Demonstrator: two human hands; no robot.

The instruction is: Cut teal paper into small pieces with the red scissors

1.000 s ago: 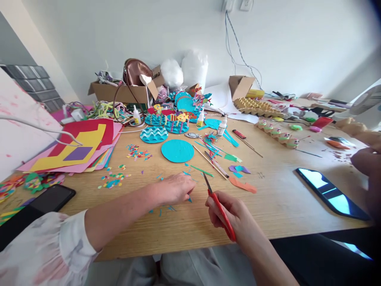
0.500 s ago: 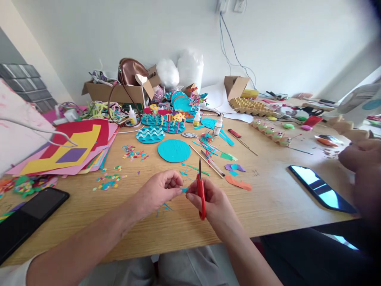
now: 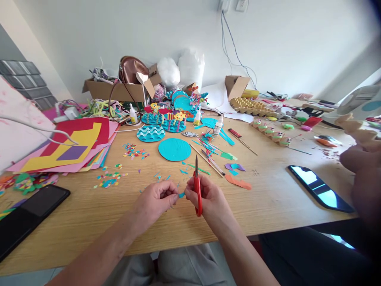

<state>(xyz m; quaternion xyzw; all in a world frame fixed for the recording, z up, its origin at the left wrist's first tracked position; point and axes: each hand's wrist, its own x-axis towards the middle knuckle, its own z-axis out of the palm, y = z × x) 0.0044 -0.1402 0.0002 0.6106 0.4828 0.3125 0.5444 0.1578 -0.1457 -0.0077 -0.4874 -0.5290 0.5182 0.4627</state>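
A small blue piece of paper (image 3: 181, 195) is pinched between the fingertips of my left hand (image 3: 162, 195) and those of my right hand. Hooked in my right hand (image 3: 210, 194) are red-handled scissors (image 3: 198, 192), blades pointing up and away from me. Both hands hover just above the table's near part. Tiny blue paper scraps (image 3: 159, 177) lie around and beyond my left hand. Past the hands rests a round turquoise disc (image 3: 174, 149). Behind it stands a disc with wavy paper strips (image 3: 150, 134).
Coloured paper sheets (image 3: 71, 147) and a black phone (image 3: 35, 214) lie on the left. Glue bottles (image 3: 218, 125) and decorated discs (image 3: 174, 124) stand farther back. Another phone (image 3: 320, 188) is on the right, near another person's hand (image 3: 361, 163). Wooden sticks (image 3: 208, 161) lie beyond my right hand.
Both hands have shifted slightly left, with the paper and scissors still held. More blue scraps now show beyond my left hand.
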